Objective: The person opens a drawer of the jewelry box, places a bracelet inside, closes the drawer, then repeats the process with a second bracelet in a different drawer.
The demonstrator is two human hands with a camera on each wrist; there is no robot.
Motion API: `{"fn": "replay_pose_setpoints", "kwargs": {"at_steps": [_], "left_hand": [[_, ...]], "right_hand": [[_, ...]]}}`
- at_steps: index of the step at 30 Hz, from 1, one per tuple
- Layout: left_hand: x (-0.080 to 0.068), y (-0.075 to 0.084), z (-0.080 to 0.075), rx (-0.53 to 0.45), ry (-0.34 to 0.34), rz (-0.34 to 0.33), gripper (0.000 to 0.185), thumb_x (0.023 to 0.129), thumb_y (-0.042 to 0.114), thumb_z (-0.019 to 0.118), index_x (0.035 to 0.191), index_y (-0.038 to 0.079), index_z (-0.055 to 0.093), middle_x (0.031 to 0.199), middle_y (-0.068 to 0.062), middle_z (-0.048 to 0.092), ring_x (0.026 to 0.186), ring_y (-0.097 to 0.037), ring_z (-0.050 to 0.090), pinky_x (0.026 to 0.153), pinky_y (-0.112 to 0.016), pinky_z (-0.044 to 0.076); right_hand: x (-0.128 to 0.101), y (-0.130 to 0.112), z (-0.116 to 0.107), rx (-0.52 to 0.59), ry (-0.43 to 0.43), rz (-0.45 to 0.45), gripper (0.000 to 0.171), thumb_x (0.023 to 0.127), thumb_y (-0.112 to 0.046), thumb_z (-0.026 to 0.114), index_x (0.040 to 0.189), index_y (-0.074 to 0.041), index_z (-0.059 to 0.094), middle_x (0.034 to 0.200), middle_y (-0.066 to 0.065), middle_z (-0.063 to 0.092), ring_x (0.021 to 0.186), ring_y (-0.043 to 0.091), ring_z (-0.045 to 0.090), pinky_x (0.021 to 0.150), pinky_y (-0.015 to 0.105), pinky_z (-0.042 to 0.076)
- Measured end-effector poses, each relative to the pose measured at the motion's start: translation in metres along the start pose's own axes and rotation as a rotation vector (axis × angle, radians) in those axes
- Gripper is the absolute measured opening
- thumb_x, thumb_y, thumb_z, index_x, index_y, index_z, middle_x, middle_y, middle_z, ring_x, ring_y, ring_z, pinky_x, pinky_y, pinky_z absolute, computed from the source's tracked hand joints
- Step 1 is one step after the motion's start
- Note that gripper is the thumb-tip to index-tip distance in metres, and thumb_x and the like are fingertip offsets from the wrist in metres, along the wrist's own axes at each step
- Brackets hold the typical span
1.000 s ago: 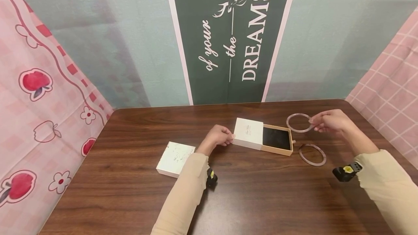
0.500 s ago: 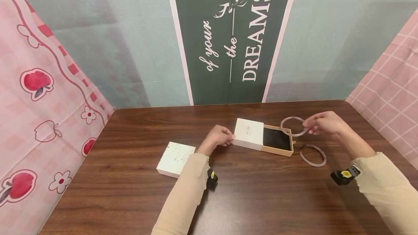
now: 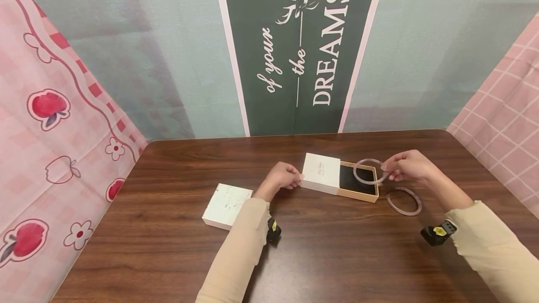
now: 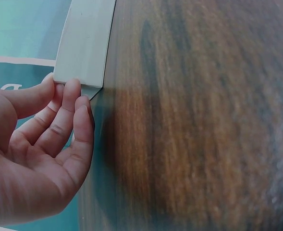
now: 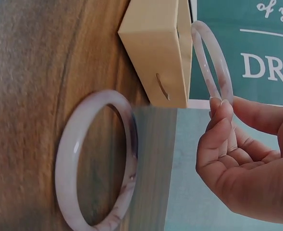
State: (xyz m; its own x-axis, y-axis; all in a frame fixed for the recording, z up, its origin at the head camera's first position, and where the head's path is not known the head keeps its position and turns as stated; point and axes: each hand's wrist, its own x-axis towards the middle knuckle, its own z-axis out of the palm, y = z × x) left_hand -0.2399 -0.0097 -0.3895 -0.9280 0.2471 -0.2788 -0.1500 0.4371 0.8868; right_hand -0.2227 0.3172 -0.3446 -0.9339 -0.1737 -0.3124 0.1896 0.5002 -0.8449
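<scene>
The table (image 3: pixel 345 256) bears a bangle (image 5: pixel 67 163) and two boxes (image 3: pixel 321 172) (one open).

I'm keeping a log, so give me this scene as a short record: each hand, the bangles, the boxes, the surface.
Left hand: pinches the end of the white cover
Right hand: pinches the raised bangle, which overlaps the drawer in the head view
Loose bangle: flat on the table
Drawer: partly out of the cover, dark inside
Second white box: on the table, partly hidden in the head view
Surface: brown, wood-grained
</scene>
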Motion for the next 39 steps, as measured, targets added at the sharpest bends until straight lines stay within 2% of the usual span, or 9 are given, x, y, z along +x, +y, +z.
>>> {"fn": "replay_pose_setpoints", "kwargs": {"at_steps": [17, 32, 39], "left_hand": [[0.000, -0.001, 0.000, -0.002, 0.001, -0.010, 0.012, 0.083, 0.005, 0.065, 0.076, -0.004, 0.064, 0.066, -0.008, 0.063, 0.058, -0.013, 0.054, 0.055, -0.024, 0.049], [0.000, 0.000, 0.000, -0.002, 0.001, -0.014, 0.011, 0.083, 0.005, 0.065, 0.076, -0.004, 0.064, 0.067, -0.010, 0.064, 0.058, -0.014, 0.054, 0.056, -0.025, 0.050], [0.000, 0.000, 0.000, 0.003, 0.003, -0.019, 0.011, 0.083, 0.006, 0.066, 0.077, -0.004, 0.065, 0.067, -0.010, 0.064, 0.058, -0.014, 0.055, 0.055, -0.025, 0.049]], "right_hand": [[0.003, -0.002, 0.016, 0.037, -0.030, 0.012, 0.033, 0.090, -0.003, 0.053, 0.110, 0.022, 0.048, 0.073, 0.006, 0.060, 0.061, 0.012, 0.057, 0.059, 0.028, 0.050], [0.005, 0.001, 0.020, 0.041, -0.042, -0.004, 0.036, 0.090, -0.007, 0.055, 0.110, 0.022, 0.048, 0.074, 0.005, 0.060, 0.062, 0.012, 0.058, 0.060, 0.030, 0.051], [0.005, 0.000, 0.020, 0.030, -0.063, -0.007, 0.037, 0.092, -0.007, 0.052, 0.114, 0.022, 0.044, 0.076, 0.007, 0.060, 0.063, 0.013, 0.059, 0.061, 0.031, 0.051]]}}
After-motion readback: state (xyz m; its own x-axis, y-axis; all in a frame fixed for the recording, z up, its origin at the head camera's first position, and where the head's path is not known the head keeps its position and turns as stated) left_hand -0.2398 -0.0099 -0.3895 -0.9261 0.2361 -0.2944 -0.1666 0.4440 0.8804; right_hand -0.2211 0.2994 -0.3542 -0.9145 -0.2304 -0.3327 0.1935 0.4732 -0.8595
